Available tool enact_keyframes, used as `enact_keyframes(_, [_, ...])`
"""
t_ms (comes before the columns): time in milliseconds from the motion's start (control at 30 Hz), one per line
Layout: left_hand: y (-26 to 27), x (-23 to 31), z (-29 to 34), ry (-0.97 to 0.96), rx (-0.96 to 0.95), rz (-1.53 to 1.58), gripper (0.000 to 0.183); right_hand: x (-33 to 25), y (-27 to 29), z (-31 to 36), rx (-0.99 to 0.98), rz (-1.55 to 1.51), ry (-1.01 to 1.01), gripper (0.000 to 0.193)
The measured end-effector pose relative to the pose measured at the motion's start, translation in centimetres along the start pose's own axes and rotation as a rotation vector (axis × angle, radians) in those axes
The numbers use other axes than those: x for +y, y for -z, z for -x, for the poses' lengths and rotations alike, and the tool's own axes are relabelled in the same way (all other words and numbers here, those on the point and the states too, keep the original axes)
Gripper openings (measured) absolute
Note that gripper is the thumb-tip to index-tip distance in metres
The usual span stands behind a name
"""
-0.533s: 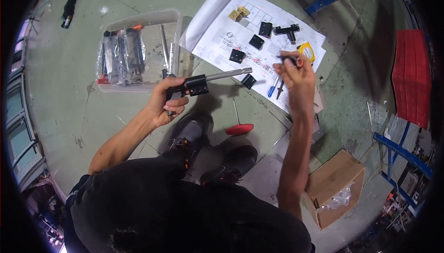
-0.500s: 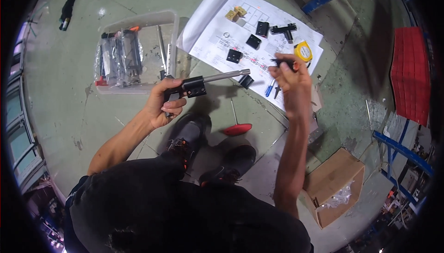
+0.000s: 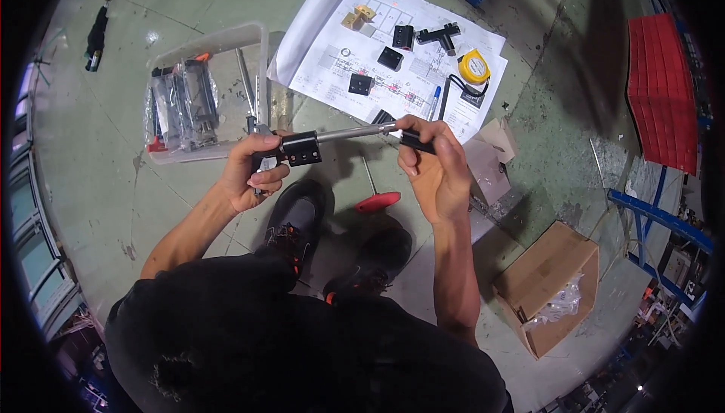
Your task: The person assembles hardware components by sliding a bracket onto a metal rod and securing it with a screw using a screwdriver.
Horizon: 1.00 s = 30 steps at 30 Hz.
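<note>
My left hand (image 3: 253, 170) is closed around the near end of a metal rod (image 3: 351, 134). A black block with holes (image 3: 302, 149) sits on the rod just past my fingers. At the rod's far tip, my right hand (image 3: 444, 175) pinches a short black cylindrical part (image 3: 418, 142). The part lies against or very close to the tip; whether it is fitted on cannot be made out. Beyond my hands lies a printed drawing sheet (image 3: 321, 81), bearing black blocks (image 3: 360, 84), a black T-shaped part (image 3: 439, 37) and brass-coloured pieces (image 3: 358, 16).
A yellow tape measure (image 3: 473, 67) and a blue pen (image 3: 434, 103) rest on the sheet. To the left, a clear plastic tray (image 3: 263, 50) holds bagged parts. A red-handled tool (image 3: 378, 201) lies by my shoes. At right are a cardboard box (image 3: 540, 285) and a red panel (image 3: 662, 96).
My right hand has moved left and down from over the drawing, bringing the black cylindrical part to the rod's tip. My left hand still holds the rod. The whole view has shifted slightly.
</note>
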<state>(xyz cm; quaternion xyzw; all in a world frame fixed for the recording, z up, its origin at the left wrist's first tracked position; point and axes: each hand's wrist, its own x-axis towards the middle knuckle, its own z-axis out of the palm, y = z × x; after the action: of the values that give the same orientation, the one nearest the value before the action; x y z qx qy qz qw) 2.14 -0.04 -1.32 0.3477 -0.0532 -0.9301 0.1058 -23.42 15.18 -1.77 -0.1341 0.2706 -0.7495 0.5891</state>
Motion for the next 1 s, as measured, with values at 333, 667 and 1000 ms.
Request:
enact_keyframes(333, [0.6,0.4,0.2,-0.012,-0.064,-0.093,0.031,-1.3,-2.1,0.7,0.207,0.327,-0.032,0.038])
enact_keyframes(667, [0.2,0.1,0.6,-0.025,-0.04,-0.162,0.033,-0.2,-1.4,0.5,0.396,0.186,0.074,0.018])
enact_keyframes(1000, [-0.2,-0.6,1.1,-0.021,-0.074,-0.245,0.032,2.5,-2.9,-0.8,0.645,0.051,0.323,0.014])
